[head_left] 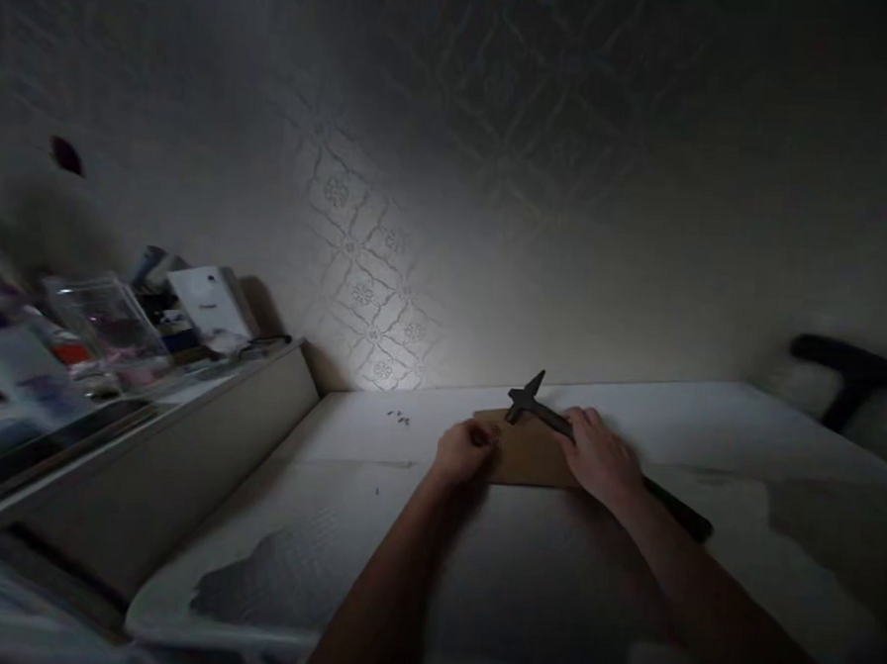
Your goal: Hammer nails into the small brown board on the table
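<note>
A brown board lies flat on the white table, below the patterned wall. My right hand is wrapped round the handle of a dark hammer; the hammer's head is over the board's back edge and the handle's end sticks out past my wrist. At the board's left side, my left hand has its fingers pinched together near the surface. Whatever is between those fingertips is too small to make out. Several tiny dark pieces are scattered on the table to the left, with one more lying nearer the front.
On the left, a raised shelf carries a clear plastic box, a white box and assorted small items. A dark T-shaped object stands at the right. A grey patch marks the table's front left.
</note>
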`<action>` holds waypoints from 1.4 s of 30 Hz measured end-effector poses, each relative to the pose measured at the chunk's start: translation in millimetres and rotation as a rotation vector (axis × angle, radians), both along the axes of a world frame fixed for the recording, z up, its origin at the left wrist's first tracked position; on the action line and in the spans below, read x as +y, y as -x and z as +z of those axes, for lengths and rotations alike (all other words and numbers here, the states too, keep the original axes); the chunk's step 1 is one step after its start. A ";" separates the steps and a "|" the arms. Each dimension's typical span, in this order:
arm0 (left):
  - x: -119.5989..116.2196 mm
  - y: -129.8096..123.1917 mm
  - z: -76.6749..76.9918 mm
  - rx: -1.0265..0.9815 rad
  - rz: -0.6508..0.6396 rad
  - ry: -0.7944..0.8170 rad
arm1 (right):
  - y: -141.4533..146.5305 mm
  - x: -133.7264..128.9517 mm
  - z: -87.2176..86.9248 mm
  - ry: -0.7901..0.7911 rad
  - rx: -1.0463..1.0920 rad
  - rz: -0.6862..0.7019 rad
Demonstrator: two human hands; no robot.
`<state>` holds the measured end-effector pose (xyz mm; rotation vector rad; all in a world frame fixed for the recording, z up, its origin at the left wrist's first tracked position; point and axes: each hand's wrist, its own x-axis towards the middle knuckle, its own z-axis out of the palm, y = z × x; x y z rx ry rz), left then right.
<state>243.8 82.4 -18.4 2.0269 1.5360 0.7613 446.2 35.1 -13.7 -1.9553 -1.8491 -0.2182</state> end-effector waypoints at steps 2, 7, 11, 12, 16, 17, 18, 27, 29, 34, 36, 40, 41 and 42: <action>1.9 0.8 -1.4 -0.035 0.001 0.012 | 1.4 -0.4 0.9 -0.009 0.021 0.051; 1.8 2.2 -1.6 -0.262 -0.053 0.100 | 2.9 -2.4 3.2 -0.043 0.064 0.167; 0.0 3.3 1.1 -0.436 -0.063 0.220 | 3.3 -4.1 5.6 -0.089 0.098 0.238; -0.3 3.5 1.9 -0.464 -0.065 0.244 | 3.5 -4.3 6.0 -0.097 0.097 0.255; -0.6 3.7 3.8 -0.516 -0.053 0.276 | 4.3 -4.8 6.3 -0.097 0.073 0.296; -0.6 3.6 4.0 -0.517 -0.050 0.277 | 4.3 -4.8 6.1 -0.093 0.070 0.292; -0.6 3.5 4.2 -0.515 -0.046 0.273 | 4.2 -4.7 5.9 -0.086 0.067 0.283; -1.7 3.7 5.4 -0.500 -0.051 0.276 | 4.3 -6.9 8.9 -0.073 0.039 0.265; -1.6 3.7 5.4 -0.508 -0.052 0.277 | 4.6 -7.8 10.4 -0.070 0.026 0.270; -0.8 3.4 3.5 -0.557 -0.067 0.288 | 4.4 -7.9 11.5 -0.099 0.016 0.258; -0.6 3.5 2.6 -0.555 -0.067 0.281 | 4.1 -7.6 10.7 -0.112 0.024 0.266; 0.0 4.4 1.2 -0.551 -0.065 0.265 | 3.8 -7.6 9.4 -0.108 0.016 0.292; 0.2 4.5 0.9 -0.567 -0.065 0.268 | 3.8 -7.7 9.3 -0.111 0.013 0.289; 0.3 4.7 0.5 -0.587 -0.069 0.273 | 3.8 -7.9 9.5 -0.115 0.012 0.282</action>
